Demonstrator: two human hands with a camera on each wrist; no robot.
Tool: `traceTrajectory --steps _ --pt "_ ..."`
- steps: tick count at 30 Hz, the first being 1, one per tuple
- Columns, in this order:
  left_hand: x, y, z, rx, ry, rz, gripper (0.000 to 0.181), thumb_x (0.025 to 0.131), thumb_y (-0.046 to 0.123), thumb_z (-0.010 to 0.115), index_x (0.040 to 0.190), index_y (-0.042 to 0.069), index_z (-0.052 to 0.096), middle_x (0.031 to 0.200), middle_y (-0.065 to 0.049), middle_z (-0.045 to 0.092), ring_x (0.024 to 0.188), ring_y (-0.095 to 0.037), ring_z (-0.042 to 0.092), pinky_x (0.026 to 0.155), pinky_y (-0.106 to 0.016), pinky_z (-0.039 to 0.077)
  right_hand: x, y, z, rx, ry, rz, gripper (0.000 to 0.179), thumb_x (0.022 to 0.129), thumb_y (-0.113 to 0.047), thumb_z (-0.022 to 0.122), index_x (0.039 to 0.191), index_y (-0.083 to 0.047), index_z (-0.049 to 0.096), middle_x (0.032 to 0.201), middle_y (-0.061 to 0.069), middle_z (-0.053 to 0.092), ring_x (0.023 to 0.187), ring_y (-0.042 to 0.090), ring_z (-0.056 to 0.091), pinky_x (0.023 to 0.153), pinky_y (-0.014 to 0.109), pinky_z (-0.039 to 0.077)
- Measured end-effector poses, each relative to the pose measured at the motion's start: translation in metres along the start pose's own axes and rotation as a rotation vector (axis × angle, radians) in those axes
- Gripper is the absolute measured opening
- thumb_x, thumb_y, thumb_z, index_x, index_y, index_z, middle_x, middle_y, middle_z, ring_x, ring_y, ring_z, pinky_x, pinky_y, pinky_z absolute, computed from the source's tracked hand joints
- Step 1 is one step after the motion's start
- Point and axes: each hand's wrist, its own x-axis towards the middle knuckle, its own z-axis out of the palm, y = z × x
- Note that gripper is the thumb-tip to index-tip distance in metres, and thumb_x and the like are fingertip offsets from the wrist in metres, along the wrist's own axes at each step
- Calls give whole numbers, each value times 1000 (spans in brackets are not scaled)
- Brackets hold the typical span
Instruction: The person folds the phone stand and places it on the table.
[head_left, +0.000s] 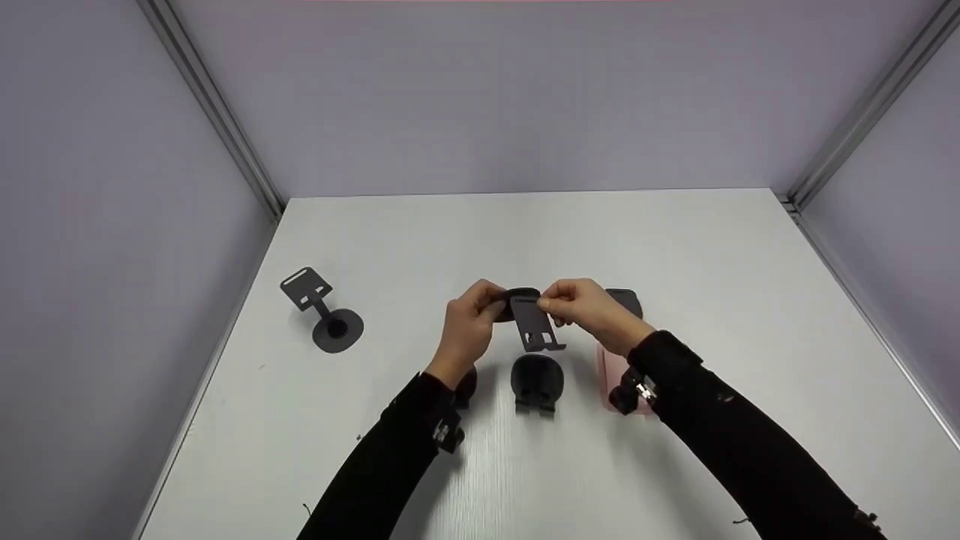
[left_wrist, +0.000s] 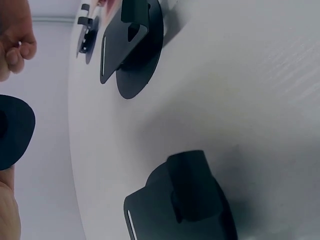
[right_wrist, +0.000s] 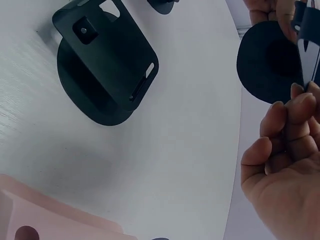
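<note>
In the head view, a dark grey phone stand (head_left: 532,326) is held up above the table between the two hands. My left hand (head_left: 469,322) grips its round base from the left side. With thumb and finger, my right hand (head_left: 589,307) pinches the top right edge of its slotted plate. The right wrist view shows the dark round base (right_wrist: 265,62) beyond the right hand's curled fingers (right_wrist: 300,107). Just below the held stand, a similar stand (head_left: 537,379) sits on the table. The left wrist partly covers another dark stand (head_left: 466,386).
An opened stand (head_left: 337,330) is at the left of the white table (head_left: 405,240). Behind the right hand lies another dark stand (head_left: 625,301), partly hidden. A pink object (head_left: 611,375) is beneath the right wrist. Pale walls (head_left: 480,97) enclose the table.
</note>
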Motion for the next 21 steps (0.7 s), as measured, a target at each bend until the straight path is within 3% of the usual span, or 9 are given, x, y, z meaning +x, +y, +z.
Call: traceTrajectory --steps 8,13,21 --pt "4 -1 -9 -23 82 -17 9 98 -5 60 103 1 65 98 -15 77 89 -25 77 84 -35 61 -7 7 -1 35 -92 -24 19 99 -20 69 97 -2 71 77 -2 57 73 13 53 77 29 46" --pt "4 -1 -12 -33 97 -26 8 99 -4 60 103 1 65 97 -14 77 88 -23 76 83 -34 61 -9 8 3 84 -162 -20 14 98 -18 69 93 -5 69 77 -2 57 73 13 54 80 30 45" --pt "2 -1 -7 -118 138 -77 9 97 -8 60 103 -4 64 98 -19 75 87 -27 76 81 -36 62 -10 8 6 91 -163 -8 12 100 -14 67 92 -7 64 81 -1 58 74 13 55 76 27 47"
